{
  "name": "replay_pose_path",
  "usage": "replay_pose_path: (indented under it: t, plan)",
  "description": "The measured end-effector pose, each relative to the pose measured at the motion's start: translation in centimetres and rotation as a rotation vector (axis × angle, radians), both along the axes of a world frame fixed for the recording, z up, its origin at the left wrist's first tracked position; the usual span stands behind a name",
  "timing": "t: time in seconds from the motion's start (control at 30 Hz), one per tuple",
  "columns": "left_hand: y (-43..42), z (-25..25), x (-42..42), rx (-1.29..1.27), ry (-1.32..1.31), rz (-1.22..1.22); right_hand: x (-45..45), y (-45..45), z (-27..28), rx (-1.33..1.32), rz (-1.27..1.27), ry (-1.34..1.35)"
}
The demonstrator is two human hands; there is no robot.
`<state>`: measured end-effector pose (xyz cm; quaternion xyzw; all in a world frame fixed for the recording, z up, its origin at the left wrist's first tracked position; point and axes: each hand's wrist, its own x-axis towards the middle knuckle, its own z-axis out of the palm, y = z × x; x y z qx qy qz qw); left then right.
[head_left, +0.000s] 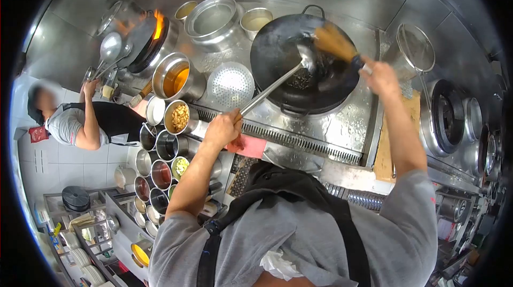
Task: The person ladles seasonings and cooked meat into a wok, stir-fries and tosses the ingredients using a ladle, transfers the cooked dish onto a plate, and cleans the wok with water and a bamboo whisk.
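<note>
My left hand [223,130] is closed around the handle of a long metal ladle [272,88], whose bowl rests inside the black wok [270,46]. A wok brush [335,43] with tan bristles is in my right hand [381,77]; its bristles are over the wok's right side and look blurred. Dark wet streaks and some liquid show in the wok near the ladle bowl. Under my left hand lies a pinkish-red cloth [250,146] at the stove's front edge.
A perforated strainer [231,85] and a pot of orange liquid [155,81] stand left of the wok. Behind are a large steel pot [214,4] and smaller containers. Several ingredient tins crowd the lower left. A co-worker [80,121] works by a flaming wok. A mesh skimmer [416,46] is at right.
</note>
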<state>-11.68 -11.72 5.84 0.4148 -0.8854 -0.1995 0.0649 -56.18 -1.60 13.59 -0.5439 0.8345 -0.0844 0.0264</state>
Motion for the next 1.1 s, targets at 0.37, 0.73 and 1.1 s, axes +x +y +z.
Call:
replay_pose_path:
  t: [0.37,0.73,1.1]
  plan:
    - [-0.1,-1.8,1.3,0.317,0.16,0.116,0.1,3.6,-0.9,0.151,-0.023,-0.033]
    - [2.1,-0.9,0.8,1.52,0.63,0.404,-2.1,2.4,-3.0,0.138,-0.053,0.029]
    - [-2.0,2.7,-2.8,0.047,-0.148,-0.182,4.7,-4.3,-5.0,0.176,0.131,-0.028]
